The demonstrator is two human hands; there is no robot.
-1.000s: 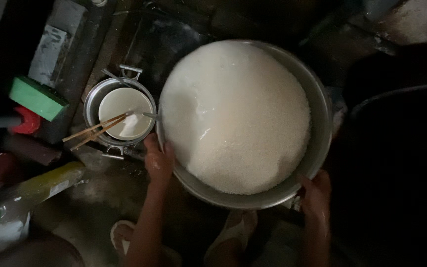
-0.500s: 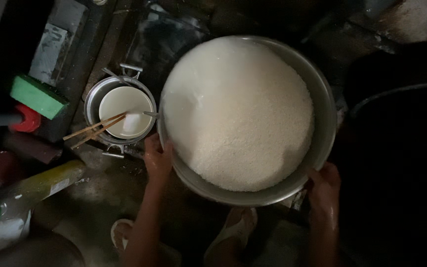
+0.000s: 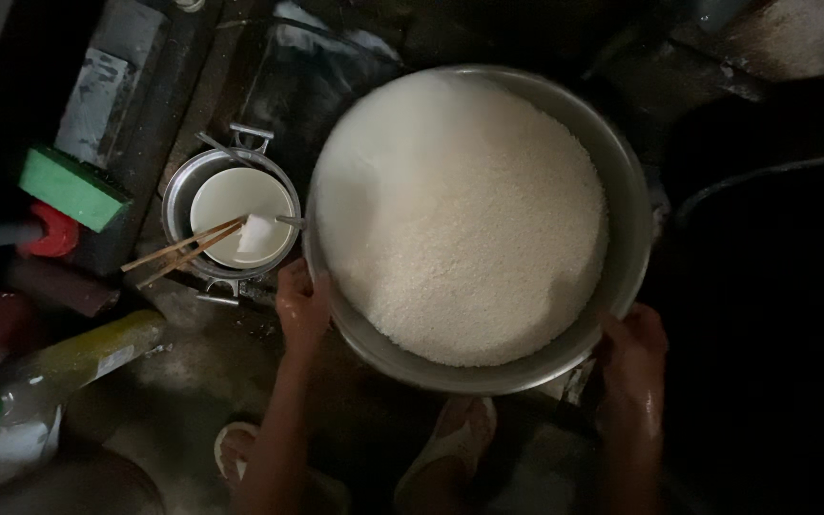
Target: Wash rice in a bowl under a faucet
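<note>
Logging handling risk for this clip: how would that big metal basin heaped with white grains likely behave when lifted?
Probably heavy: the basin is heaped with grains. Both the left hand and right hand grip its rim, suggesting bulk. Tilted, the loose grains would likely shift or spill.

The big metal basin (image 3: 622, 181) of white rice (image 3: 460, 210) fills the middle, gripped at its rim by the left hand (image 3: 302, 305) and right hand (image 3: 633, 348). Just left, a small pot (image 3: 178, 191) with a bowl (image 3: 226, 195) and chopsticks (image 3: 178, 253) crowds that side. Bottles (image 3: 78, 358) block the far left. Bare floor (image 3: 183, 401) lies open below the pot, and sandalled feet (image 3: 455, 439) stand under the basin.
</note>
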